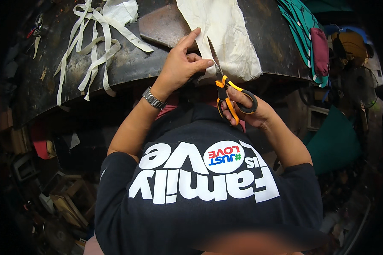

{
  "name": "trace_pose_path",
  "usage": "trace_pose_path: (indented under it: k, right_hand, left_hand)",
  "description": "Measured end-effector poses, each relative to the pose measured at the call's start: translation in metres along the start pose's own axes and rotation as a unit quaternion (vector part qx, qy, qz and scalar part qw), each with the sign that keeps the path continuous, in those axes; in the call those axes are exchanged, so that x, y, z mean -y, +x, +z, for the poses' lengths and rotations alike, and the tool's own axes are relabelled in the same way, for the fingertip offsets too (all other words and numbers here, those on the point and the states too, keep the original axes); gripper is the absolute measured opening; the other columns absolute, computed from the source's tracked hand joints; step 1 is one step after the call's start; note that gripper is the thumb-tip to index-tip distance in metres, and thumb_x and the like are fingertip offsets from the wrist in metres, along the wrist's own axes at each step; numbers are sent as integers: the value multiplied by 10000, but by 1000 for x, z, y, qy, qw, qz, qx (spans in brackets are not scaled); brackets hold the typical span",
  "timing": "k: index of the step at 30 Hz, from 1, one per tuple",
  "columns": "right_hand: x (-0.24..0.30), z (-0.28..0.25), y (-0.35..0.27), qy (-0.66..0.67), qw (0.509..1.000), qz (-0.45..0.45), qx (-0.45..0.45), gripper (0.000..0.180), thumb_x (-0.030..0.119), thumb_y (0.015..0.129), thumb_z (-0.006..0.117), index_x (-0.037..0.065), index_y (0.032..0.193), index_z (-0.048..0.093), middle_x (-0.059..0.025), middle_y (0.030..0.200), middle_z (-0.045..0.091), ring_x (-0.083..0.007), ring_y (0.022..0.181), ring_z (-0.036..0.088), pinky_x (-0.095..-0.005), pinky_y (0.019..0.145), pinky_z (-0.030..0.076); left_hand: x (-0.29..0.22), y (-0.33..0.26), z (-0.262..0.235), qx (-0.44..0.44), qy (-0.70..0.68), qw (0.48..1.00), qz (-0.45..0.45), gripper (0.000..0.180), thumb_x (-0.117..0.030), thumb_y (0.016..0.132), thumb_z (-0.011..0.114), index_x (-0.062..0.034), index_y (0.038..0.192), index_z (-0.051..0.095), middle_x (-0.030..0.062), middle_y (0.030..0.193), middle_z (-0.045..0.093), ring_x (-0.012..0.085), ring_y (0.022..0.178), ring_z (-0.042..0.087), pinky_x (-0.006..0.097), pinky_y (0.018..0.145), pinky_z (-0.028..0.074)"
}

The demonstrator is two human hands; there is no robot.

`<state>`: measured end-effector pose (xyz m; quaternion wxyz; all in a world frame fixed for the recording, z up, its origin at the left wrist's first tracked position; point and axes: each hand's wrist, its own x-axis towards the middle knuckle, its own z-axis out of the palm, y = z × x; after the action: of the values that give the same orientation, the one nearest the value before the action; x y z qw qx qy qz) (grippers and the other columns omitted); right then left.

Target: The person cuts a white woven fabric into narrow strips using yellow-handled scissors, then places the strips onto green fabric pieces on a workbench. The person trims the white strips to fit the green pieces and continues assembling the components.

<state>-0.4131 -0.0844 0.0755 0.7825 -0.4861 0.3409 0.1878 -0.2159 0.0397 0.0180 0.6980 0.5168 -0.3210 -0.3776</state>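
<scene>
My right hand (255,111) grips a pair of scissors (223,81) with black and yellow-orange handles. Their blades point away from me over the near part of a white cloth (230,38); how far apart the blades are, I cannot make out. At the cloth's left edge is my left hand (181,68), wearing a metal watch (154,99). Its thumb lies on the cloth close to the blades, other fingers curl in under the edge, and the index finger stretches out along it. The cloth's near end reaches the front edge of the dark table (127,63).
Long white fabric strips (93,46) lie tangled at the left, some hanging over the table edge. A brown flat block (164,26) sits left of the cloth. Green fabric pieces (295,29) and a maroon bundle (319,52) are at the right. Wooden crates (72,197) stand low at left.
</scene>
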Motion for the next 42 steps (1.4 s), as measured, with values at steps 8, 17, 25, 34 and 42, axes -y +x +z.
trace_pose_path:
  k: [8, 17, 25, 34, 42]
  right_hand:
    - [-1, 0, -3, -14, 1000, 2, -22, 502, 534, 861, 717, 48, 847, 591, -43, 592, 568, -92, 416, 523, -205, 402, 403]
    - [14, -3, 0, -28, 1000, 11, 1, 499, 529, 862, 717, 46, 858, 590, -60, 606, 578, -102, 428, 545, -205, 415, 437]
    - [29, 4, 15, -5, 1000, -6, -6, 563, 589, 864, 685, 35, 881, 584, -79, 659, 578, -125, 489, 567, -219, 466, 472]
    - [25, 2, 14, -18, 1000, 0, -11, 503, 526, 853, 734, 46, 867, 582, -36, 597, 570, -88, 417, 518, -191, 399, 390]
    - [49, 5, 31, -27, 999, -22, 29, 590, 582, 829, 728, 32, 969, 567, -72, 673, 581, -126, 474, 570, -232, 450, 461]
  left_hand:
    - [1, -2, 2, -19, 7, 1000, -12, 839, 26, 838, 750, 44, 1524, 267, 123, 1263, 549, 64, 815, 596, 218, 726, 524]
    - [-11, 32, -25, -17, 58, 998, -30, 797, -10, 833, 764, 3, 1509, 341, 76, 1040, 624, 72, 794, 634, 219, 750, 528]
    - [-12, 30, -25, -16, 30, 998, -44, 857, -28, 843, 766, -2, 1540, 267, -4, 806, 632, 50, 730, 587, 201, 708, 503]
    - [-13, 39, -34, -13, 51, 998, -39, 819, -56, 810, 801, 69, 1479, 345, 174, 1177, 657, 89, 787, 672, 218, 686, 533]
    - [-34, 46, -40, -12, 75, 995, -62, 821, -72, 834, 786, -28, 1522, 340, -30, 718, 611, 51, 688, 592, 207, 684, 501]
